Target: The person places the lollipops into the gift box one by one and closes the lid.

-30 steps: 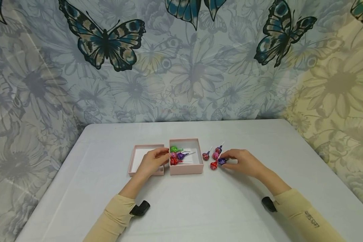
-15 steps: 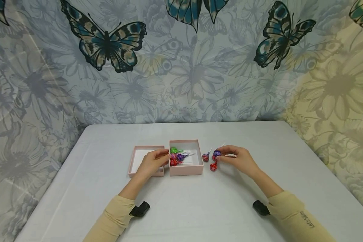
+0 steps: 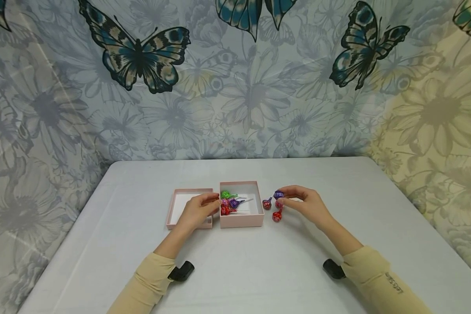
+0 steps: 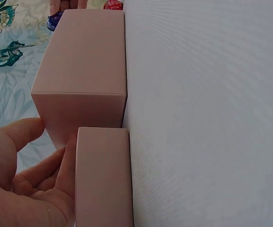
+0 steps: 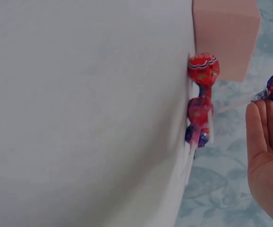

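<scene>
My right hand [image 3: 306, 203] pinches a purple-wrapped lollipop [image 3: 278, 195] above the table, its stick pointing away from the fingers in the right wrist view. Below and beside that hand lie a red lollipop [image 3: 277, 216], a pink one [image 3: 279, 204] and a red-and-purple one [image 3: 267, 203]. My left hand [image 3: 198, 211] touches the left side of a pink box [image 3: 241, 221] with thumb and fingertips, as the left wrist view also shows. Inside the box are a green lollipop [image 3: 226, 194], a purple one [image 3: 234, 203] and several red and pink ones.
A shallow pink box lid [image 3: 173, 205], white inside, lies left of the box, partly under my left hand. Both stand on a table [image 3: 235, 270] with a white cover. Behind it hangs a butterfly-and-flower cloth [image 3: 251, 109].
My right hand has picked the purple lollipop up from the group on the table and moved it up and left. The left hand has stayed at the box.
</scene>
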Demonstrator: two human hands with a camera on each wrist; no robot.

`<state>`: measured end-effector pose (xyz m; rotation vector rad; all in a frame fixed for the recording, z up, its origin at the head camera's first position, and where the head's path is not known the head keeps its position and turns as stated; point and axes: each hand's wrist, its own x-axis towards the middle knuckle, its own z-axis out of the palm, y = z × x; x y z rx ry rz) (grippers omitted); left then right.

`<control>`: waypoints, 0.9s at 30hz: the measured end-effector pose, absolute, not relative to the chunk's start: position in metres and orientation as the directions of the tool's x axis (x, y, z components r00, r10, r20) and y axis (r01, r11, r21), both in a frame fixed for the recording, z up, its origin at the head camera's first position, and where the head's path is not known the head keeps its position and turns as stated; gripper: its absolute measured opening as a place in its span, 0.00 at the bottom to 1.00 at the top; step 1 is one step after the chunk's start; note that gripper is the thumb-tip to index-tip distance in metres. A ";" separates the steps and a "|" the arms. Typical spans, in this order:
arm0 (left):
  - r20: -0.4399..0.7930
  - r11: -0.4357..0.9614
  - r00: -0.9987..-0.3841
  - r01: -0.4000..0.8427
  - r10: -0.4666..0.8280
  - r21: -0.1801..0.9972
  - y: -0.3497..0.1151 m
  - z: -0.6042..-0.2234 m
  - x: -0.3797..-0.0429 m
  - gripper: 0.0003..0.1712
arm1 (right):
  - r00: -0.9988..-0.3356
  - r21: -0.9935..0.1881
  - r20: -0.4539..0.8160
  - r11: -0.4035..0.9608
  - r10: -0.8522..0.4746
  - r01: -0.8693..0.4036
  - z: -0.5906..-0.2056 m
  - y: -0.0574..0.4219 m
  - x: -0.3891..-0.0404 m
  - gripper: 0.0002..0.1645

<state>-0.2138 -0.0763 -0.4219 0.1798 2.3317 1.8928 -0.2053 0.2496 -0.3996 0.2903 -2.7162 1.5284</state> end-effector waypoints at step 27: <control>-0.016 0.180 -0.981 0.019 0.194 0.983 -0.079 -0.423 -0.215 0.22 | -0.905 -0.808 0.059 0.512 -0.420 -0.291 -0.379 0.161 -0.231 0.18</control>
